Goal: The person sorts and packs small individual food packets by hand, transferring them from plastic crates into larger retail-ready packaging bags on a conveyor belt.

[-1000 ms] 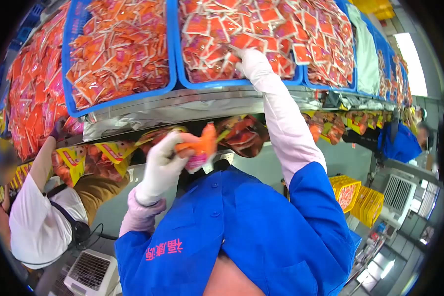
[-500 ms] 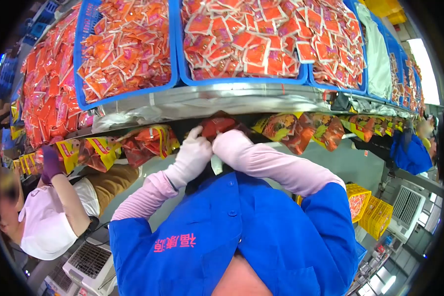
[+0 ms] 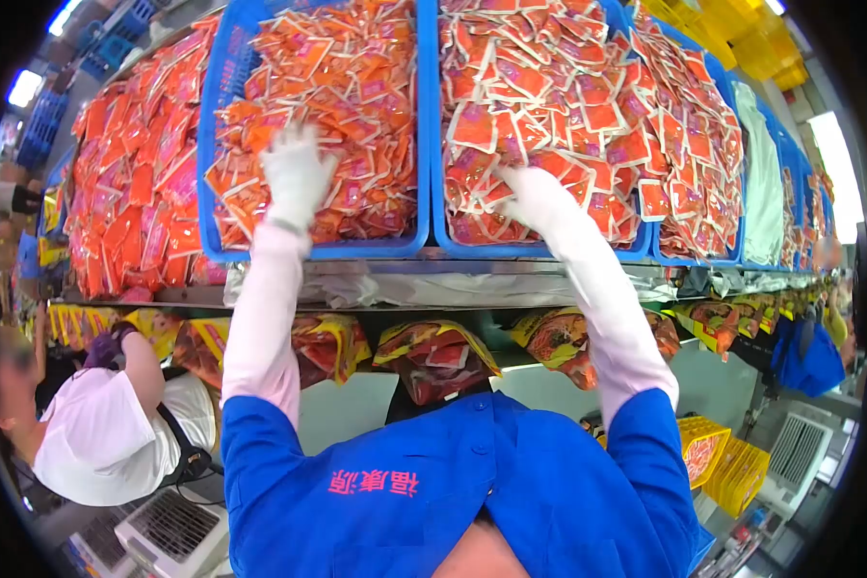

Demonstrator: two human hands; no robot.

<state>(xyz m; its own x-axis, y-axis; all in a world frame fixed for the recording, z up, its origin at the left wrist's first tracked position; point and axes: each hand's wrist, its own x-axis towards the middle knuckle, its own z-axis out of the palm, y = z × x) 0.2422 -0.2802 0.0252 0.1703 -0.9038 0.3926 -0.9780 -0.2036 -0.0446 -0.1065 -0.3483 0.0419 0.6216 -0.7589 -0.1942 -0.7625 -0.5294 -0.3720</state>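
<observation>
My left hand point(image 3: 299, 175), in a white glove, hovers over or touches the red sachets in a blue crate point(image 3: 205, 183). Its fingers are spread and slightly blurred, with nothing visible in them. My right hand point(image 3: 538, 200), gloved too, reaches into the neighbouring blue crate point(image 3: 438, 207). Its fingertips are apart and touch the red sachets point(image 3: 472, 130) there; no sachet is seen lifted. Below my arms, a red and yellow bag point(image 3: 435, 358) hangs at the counter edge in front of my chest, with red contents showing at its mouth.
More bags point(image 3: 329, 347) hang along the metal ledge point(image 3: 395, 284) on both sides. Loose sachets point(image 3: 135, 193) are heaped at the left. A co-worker in a white top point(image 3: 106, 433) stands at the left. Yellow crates point(image 3: 737, 448) stand at the lower right.
Both hands have left the bag in front of my chest and moved up and outward, one to each crate of sachets. The view has shifted so the crates sit lower.
</observation>
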